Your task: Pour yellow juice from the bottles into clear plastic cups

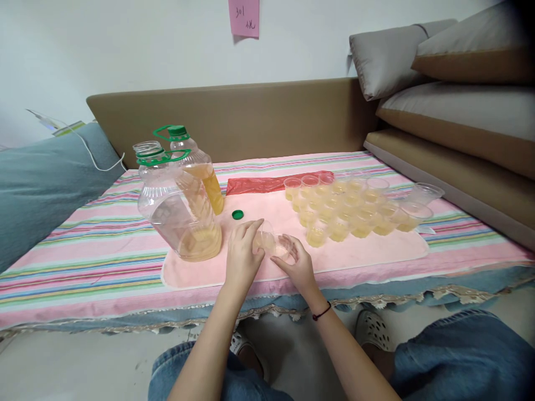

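Just nearer the person than the cap (237, 214), clear plastic is held low over the mat (190, 275); it reads as two cups side by side. Left hand (242, 250): fingers closed around the left cup (265, 240), which tilts. Right hand (300, 267): thumb and fingers bent to either side of the right cup (282, 249), apparently gripping it.

Handling, judged by eye: each cup should be very light, thin-walled and springy, liable to dent or crack under a hard squeeze. Dry, the smooth wall should hold well enough; wet, it would slip. Recommended hold: thumb against fingers, high on the wall just below the rim, with slight pressure.

Right of the cap, the filled cups (338, 231) stand packed close; a knock there could spill several. Left of the cap, the open jug (167, 209) is part full and surely much heavier; the green handle at its neck is the place to lift it.

Not established: what, if anything, the held cups contain; whether they touch the mat; where one clear wall ends and the other begins. Overlapping rows prevent a sure count of the filled cups. Beyond the open jug and left of the cap, the capped jug (215, 192) is partly hidden.
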